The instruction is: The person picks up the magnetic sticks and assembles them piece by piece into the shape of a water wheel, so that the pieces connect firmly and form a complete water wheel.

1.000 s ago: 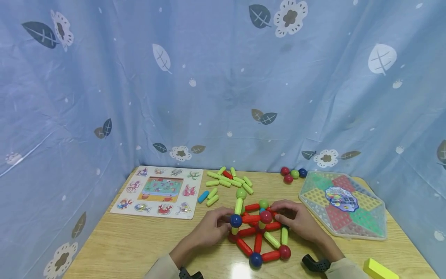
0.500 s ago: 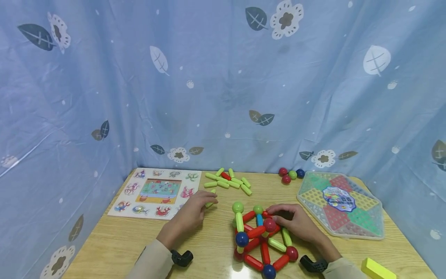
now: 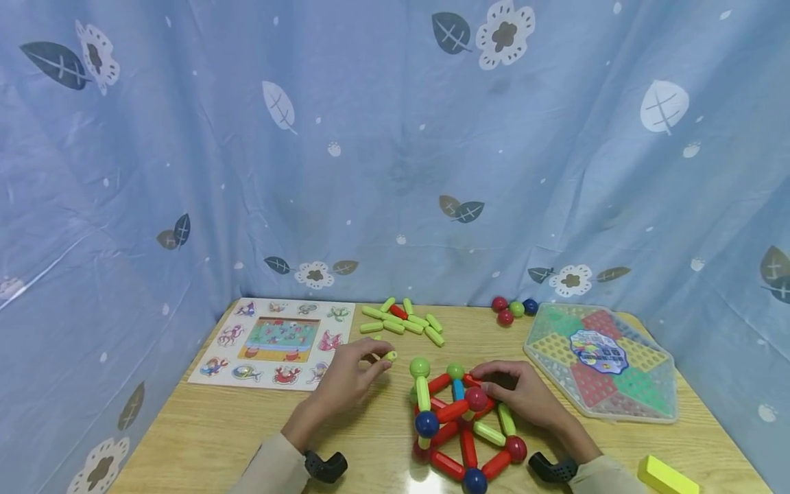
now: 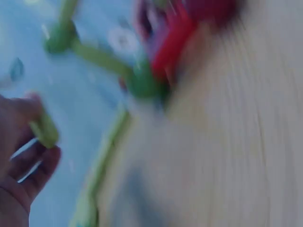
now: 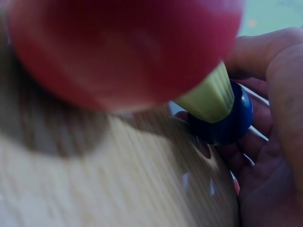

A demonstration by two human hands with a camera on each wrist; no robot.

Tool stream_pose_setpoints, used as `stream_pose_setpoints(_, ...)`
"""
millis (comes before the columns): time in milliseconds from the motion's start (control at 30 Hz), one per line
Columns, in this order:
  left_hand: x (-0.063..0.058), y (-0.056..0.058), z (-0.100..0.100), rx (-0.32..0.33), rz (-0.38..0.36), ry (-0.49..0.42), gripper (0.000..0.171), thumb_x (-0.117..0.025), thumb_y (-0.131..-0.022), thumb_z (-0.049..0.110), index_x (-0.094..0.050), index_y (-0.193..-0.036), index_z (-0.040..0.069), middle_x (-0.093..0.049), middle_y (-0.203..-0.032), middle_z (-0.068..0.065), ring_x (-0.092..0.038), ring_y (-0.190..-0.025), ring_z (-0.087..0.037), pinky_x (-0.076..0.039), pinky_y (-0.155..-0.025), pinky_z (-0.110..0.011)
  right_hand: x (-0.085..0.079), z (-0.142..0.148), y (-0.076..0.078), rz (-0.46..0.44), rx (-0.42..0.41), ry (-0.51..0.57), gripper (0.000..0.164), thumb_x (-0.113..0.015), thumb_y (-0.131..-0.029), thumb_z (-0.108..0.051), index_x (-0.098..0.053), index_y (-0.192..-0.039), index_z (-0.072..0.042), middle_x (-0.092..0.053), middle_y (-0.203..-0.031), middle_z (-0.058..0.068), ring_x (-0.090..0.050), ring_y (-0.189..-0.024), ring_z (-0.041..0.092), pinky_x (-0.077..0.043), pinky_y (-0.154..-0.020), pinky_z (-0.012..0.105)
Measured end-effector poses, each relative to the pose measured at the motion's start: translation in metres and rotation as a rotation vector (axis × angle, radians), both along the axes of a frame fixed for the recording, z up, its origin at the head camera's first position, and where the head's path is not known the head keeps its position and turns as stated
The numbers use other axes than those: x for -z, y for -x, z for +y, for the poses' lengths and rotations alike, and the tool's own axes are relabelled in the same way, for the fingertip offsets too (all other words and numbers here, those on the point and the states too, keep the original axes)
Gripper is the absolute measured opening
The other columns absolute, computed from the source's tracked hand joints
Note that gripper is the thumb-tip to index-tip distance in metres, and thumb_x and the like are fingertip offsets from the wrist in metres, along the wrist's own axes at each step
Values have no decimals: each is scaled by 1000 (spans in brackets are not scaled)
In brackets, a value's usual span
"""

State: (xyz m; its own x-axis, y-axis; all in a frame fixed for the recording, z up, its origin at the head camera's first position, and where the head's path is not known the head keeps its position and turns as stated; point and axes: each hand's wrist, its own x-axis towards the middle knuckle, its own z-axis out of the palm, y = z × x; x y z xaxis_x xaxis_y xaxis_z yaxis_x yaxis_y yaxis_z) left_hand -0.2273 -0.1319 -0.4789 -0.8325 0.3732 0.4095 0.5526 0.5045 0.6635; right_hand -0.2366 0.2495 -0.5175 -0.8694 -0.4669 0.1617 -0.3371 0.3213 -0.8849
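"Head view first: what do we see?"

"We see the left hand pinching one lime rod between thumb and fingers, just left of the ball-and-rod structure. The right hand has its curled fingers on the structure's right side, so the two are apart."

"And around them on the table?"

"Loose rods lie farther back, lime with one red. We find the puzzle board at left, the hexagonal box at right, loose balls near it, and a yellow block nearer us."

"Left wrist view?"

"Blurred, but we make out the pinched rod, apart from the structure."

"Right wrist view?"

"We have a red ball in front; behind it, a short connector ends in a blue ball, with fingers curved round that. How firmly they grip, we cannot tell."
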Motion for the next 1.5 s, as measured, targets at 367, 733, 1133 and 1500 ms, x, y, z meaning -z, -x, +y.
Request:
stream_pose_setpoints(367,-43,-18,75,209,-51,-232,24,-77,-104,16,-81,-127,18,-80,-121,1,-72,-109,-10,-61,-95,-31,2,-1,0,18,-1,8,23,-72,-105,-12,-80,-127,-13,-80,-126,8,-72,-119,8,-55,-101,21)
stream_pose_setpoints(733,-45,-17,77,258,-106,66,22,-78,-103,18,-83,-124,20,-78,-119,11,-68,-116,-3,-56,-106,-31,0,-4,0,23,-1,-7,22,-73,-105,-13,-80,-127,-14,-80,-125,8,-72,-118,10,-54,-101,20)
stream_pose_setpoints(1133,-56,-9,83,375,-71,238,21,-82,-99,11,-86,-119,18,-80,-116,12,-68,-111,0,-55,-101,-23,5,-3,1,34,23,-23,21,-74,-105,-15,-80,-125,-16,-81,-123,4,-72,-116,8,-55,-101,21)
stream_pose_setpoints(1500,-54,-11,88,412,-91,197,24,-80,-101,16,-83,-124,21,-79,-120,9,-69,-113,-1,-54,-99,-21,-5,-2,-1,28,-78,58,31,-69,-103,-2,-75,-132,-8,-75,-132,13,-71,-125,13,-54,-108,22)
